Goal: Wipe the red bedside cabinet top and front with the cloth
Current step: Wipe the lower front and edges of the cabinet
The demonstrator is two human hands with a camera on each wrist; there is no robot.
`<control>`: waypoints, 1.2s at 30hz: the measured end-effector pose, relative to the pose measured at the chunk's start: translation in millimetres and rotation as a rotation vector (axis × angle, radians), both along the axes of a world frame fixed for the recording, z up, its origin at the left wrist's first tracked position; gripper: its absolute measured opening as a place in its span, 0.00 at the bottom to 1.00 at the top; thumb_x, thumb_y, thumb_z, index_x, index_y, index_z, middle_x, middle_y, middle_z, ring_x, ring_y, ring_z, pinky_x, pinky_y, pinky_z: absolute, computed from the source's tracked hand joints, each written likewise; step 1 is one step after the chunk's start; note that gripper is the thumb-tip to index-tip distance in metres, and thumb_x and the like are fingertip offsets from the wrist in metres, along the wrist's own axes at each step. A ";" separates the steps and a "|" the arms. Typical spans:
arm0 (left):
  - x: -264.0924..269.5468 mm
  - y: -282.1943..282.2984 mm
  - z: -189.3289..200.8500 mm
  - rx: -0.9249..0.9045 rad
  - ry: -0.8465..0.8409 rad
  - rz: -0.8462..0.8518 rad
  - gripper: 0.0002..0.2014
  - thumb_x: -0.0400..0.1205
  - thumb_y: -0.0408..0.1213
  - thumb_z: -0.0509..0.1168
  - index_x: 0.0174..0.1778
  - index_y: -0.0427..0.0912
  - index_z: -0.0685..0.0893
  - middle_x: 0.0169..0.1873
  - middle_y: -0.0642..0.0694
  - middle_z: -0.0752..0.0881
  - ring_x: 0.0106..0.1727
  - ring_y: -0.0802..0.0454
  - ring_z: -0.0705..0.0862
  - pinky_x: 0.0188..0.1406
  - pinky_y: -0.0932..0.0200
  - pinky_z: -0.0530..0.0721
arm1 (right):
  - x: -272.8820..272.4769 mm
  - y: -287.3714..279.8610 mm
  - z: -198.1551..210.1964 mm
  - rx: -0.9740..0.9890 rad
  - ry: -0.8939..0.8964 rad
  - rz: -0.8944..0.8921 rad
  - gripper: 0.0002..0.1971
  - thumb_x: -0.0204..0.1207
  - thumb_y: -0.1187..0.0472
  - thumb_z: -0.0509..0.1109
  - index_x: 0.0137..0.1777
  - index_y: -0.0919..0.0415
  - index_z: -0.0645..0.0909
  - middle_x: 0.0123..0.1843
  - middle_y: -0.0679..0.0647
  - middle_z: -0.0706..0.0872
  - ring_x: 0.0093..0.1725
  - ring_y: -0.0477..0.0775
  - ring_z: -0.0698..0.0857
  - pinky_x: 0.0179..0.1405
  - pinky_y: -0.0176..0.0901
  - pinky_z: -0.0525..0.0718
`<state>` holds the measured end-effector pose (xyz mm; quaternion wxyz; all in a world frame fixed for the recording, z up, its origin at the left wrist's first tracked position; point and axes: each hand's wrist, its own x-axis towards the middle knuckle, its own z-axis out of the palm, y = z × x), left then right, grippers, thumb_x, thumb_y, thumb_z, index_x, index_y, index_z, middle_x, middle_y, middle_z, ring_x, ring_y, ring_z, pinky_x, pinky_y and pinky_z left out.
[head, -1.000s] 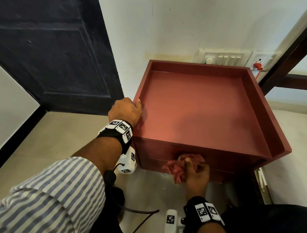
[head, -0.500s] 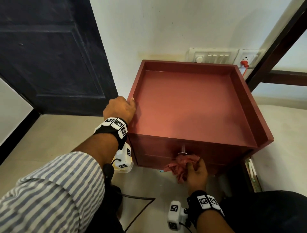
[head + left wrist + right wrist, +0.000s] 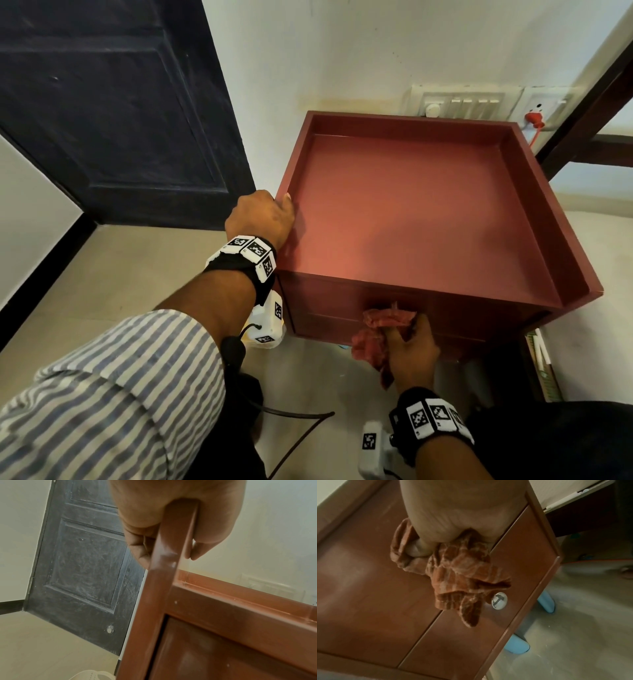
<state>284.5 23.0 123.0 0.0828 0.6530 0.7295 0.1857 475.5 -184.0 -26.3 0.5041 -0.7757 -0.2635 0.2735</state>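
The red bedside cabinet (image 3: 421, 219) stands against the wall, its top a shallow tray with raised rims. My left hand (image 3: 262, 214) grips the left rim near the front corner, fingers outside and thumb inside, as the left wrist view shows with the rim (image 3: 173, 545) between them. My right hand (image 3: 409, 349) holds a crumpled red checked cloth (image 3: 383, 325) against the cabinet front, below the top edge. In the right wrist view the cloth (image 3: 453, 574) hangs over the drawer front beside a round metal knob (image 3: 499, 600).
A dark door (image 3: 113, 109) stands to the left of the cabinet. A white switch panel (image 3: 459, 102) and a socket with a red plug (image 3: 534, 118) are on the wall behind. Light blue legs (image 3: 518, 646) show under the cabinet. A dark bed frame (image 3: 589, 113) is at right.
The cloth has shifted across the cabinet front in my right hand, first slightly lower, now bunched up by the knob. My left hand has kept its grip on the left rim.
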 end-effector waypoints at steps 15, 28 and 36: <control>0.1 -4.8 4.3 -0.013 -0.003 -0.009 0.29 0.86 0.62 0.55 0.54 0.39 0.88 0.47 0.38 0.89 0.48 0.35 0.89 0.48 0.45 0.87 | 26.4 -0.2 22.1 -0.251 0.507 0.023 0.10 0.76 0.66 0.78 0.55 0.67 0.89 0.51 0.71 0.92 0.50 0.69 0.92 0.58 0.72 0.88; 0.7 -4.5 4.1 -0.023 -0.035 -0.010 0.28 0.86 0.61 0.56 0.55 0.39 0.89 0.51 0.37 0.90 0.52 0.34 0.89 0.51 0.45 0.85 | 29.8 11.4 46.9 -0.223 0.692 -0.083 0.17 0.71 0.64 0.76 0.55 0.76 0.87 0.44 0.69 0.91 0.39 0.65 0.91 0.48 0.63 0.89; 0.1 -5.0 3.7 -0.021 -0.058 -0.010 0.28 0.85 0.61 0.57 0.54 0.38 0.89 0.50 0.37 0.90 0.51 0.33 0.89 0.50 0.45 0.85 | -2.6 7.5 87.2 -0.018 0.996 0.042 0.15 0.66 0.85 0.62 0.54 0.85 0.79 0.50 0.74 0.87 0.50 0.71 0.89 0.37 0.59 0.92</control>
